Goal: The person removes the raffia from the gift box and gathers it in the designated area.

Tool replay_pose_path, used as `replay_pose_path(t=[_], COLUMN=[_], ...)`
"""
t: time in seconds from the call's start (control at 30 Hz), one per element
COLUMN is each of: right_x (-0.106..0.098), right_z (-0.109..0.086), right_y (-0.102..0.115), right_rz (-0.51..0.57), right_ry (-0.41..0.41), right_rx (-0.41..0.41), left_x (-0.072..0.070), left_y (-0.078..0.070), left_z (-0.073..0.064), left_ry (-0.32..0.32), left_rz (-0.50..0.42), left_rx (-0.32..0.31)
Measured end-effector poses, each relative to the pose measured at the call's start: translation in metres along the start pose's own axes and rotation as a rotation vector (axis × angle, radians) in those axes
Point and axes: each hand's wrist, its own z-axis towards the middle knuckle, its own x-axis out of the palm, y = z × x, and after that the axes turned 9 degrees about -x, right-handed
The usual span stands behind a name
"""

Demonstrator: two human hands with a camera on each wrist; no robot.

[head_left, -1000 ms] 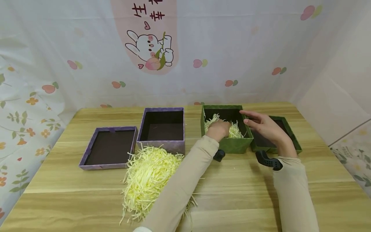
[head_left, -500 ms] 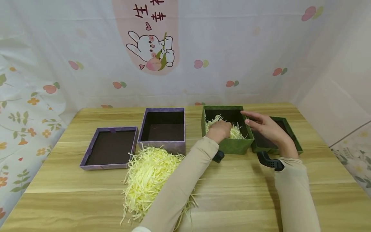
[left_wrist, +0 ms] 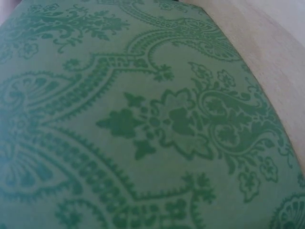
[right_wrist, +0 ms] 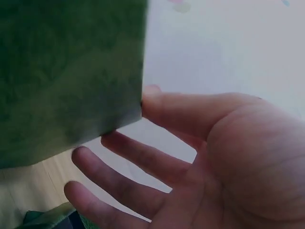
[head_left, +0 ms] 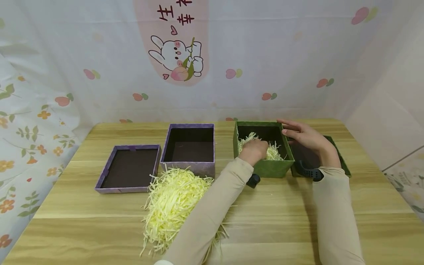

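Observation:
My left hand reaches into the green box, on the pale yellow shredded paper inside. Its fingertips are hidden in the box, so their grip does not show. In the left wrist view the patterned green box wall fills most of the picture and no hand appears. My right hand is at the box's right side near the back corner. Up close in the right wrist view, the thumb and a finger touch the edges of the green box, with the other fingers extended apart from it.
Behind the right forearm lies the green lid. An open purple box stands left of the green one, its purple lid farther left. A heap of shredded paper lies in front, partly under the left forearm.
The right hand has shifted slightly up and back along the green box's right side. My left hand stays in the box with little change. The whole head view has drifted a little.

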Motion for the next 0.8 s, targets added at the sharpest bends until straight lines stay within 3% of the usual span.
replay_pose_path(t=[0.3,0.6,0.8], right_x=[-0.014,-0.020,-0.023], right_z=[0.010,0.012,0.016], right_y=[-0.009,-0.001,0.006], right_rz=[0.124,0.076,0.048], right_ry=[0.041,0.039,0.059], right_rx=[0.014,0.066,0.094], left_x=[0.003,0.003,-0.007], left_y=[0.000,-0.002,0.000], left_z=[0.002,0.005,0.005], left_ry=[-0.010,-0.046,-0.018], left_rz=[-0.006,0.045,0.093], left_rx=[0.004,0.056,0.096])
